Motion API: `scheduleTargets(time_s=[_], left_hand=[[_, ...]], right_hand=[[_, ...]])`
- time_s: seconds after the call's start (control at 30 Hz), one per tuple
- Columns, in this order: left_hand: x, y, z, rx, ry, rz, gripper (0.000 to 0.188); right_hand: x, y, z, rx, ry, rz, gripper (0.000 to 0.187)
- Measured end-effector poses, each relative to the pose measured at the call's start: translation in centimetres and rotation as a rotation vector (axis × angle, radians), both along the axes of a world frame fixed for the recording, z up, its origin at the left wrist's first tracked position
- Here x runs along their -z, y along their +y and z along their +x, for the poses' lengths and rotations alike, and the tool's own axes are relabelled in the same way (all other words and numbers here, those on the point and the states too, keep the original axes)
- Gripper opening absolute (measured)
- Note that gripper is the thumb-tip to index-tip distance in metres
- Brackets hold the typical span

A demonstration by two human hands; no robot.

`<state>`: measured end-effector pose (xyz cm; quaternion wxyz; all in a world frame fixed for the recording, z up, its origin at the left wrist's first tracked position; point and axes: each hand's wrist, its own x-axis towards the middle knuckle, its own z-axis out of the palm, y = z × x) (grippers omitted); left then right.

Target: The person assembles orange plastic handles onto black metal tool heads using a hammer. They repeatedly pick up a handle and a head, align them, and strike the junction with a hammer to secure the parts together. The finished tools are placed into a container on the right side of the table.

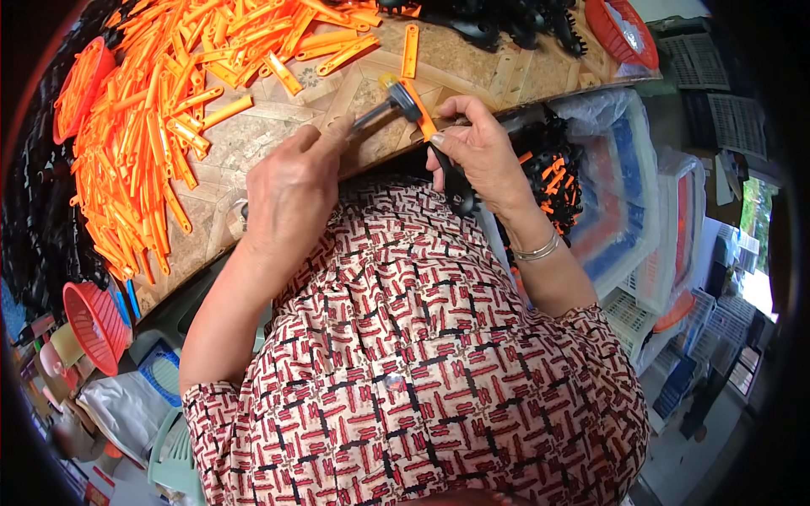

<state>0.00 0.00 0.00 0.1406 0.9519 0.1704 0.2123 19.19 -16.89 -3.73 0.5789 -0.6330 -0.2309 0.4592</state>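
My left hand (291, 181) is closed around the dark handle of a small mallet (406, 100) with a black head and a yellowish end. The mallet's head lies against an orange strip near the table edge. That orange strip (425, 125) is set along a black plastic handle piece (456, 184), which my right hand (481, 156) grips with thumb and fingers. The lower end of the black piece hangs over my lap. Just beyond the mallet, one loose orange strip (410, 51) lies on the tabletop.
A large heap of orange strips (152, 169) covers the table's left and far side. Black plastic parts (506, 21) lie at the far edge near a red basket (623, 35). Black-and-orange pieces (555, 187) sit below the table, beside plastic-wrapped stacks (620, 169). A red basket (97, 327) stands lower left.
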Motion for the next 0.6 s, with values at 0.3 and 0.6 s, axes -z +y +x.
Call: scheduleTargets(time_s=[0.3,0.6], left_hand=[[-0.2,0.9,0.7,0.079,-0.059,0.187,0.048],[0.6,4.7,-2.2,-0.265,-0.341,-0.819,0.034]], right_hand=[[0.0,0.9,-0.2,0.028,0.032,0.045,0.026],[-3.5,-9.3,10.5,-0.150,-0.848,-0.498,0.027]])
